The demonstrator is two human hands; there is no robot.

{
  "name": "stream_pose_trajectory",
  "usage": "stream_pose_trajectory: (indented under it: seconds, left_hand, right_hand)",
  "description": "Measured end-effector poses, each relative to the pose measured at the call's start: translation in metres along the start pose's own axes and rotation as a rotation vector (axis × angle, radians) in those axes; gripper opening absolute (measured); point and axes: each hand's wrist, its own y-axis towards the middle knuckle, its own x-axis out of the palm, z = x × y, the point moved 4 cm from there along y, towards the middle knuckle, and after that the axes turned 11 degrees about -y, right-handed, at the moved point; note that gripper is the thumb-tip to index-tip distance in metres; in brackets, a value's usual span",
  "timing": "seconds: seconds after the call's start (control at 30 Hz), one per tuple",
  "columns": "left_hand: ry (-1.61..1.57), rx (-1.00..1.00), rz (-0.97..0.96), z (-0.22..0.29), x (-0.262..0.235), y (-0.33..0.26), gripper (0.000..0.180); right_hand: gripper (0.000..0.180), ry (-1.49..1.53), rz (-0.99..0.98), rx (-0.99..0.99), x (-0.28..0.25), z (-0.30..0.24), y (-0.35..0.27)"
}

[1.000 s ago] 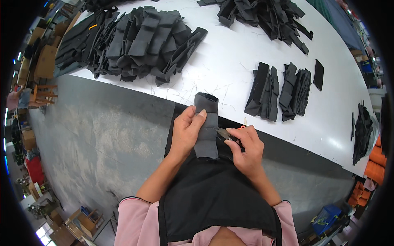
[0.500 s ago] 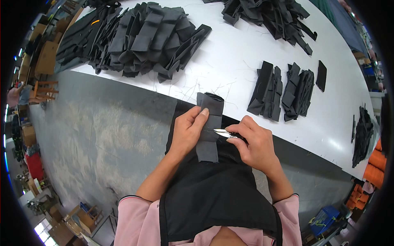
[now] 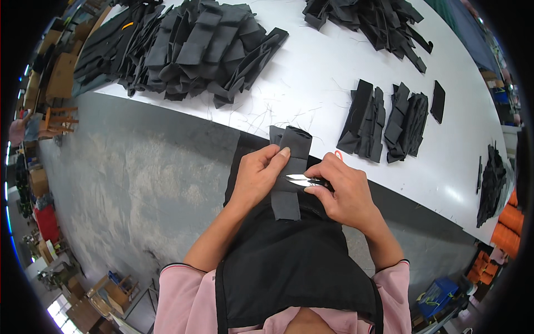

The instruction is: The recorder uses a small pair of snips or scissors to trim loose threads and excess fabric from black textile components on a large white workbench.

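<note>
My left hand [image 3: 260, 171] is closed on a dark grey folded fabric strip [image 3: 287, 205], thumb on top, holding it upright over my lap at the table's near edge. The strip's upper end curls over into a loop. In my right hand [image 3: 346, 190] is a pair of thread snips [image 3: 303, 180], gripped between thumb and fingers. Its silver blades stand slightly apart and point left, lying over the middle of the strip. Whether a thread is between the blades is too small to tell.
On the white table [image 3: 300, 67] lie a large heap of dark fabric pieces [image 3: 206, 50], another heap [image 3: 372, 25] at the back, and two small stacks [image 3: 361, 122] to the right. A flat black piece [image 3: 438, 102] lies beside them. Loose threads are scattered near the edge.
The fabric strip and my left hand have shifted slightly right. The snips sit a little further over the strip, and an orange loop now shows behind my right hand.
</note>
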Motion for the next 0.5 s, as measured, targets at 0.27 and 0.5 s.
stream_pose_trajectory:
  seconds: [0.27,0.5]
  left_hand:
    - [-0.057,-0.027,-0.024,-0.01,-0.001,0.004,0.035]
    - [-0.057,-0.017,0.005,-0.01,0.0,0.008,0.038]
  right_hand:
    - [0.015,0.512,-0.055,0.125,0.021,0.029,-0.001]
    - [0.015,0.407,0.124,0.256,0.024,0.021,-0.015]
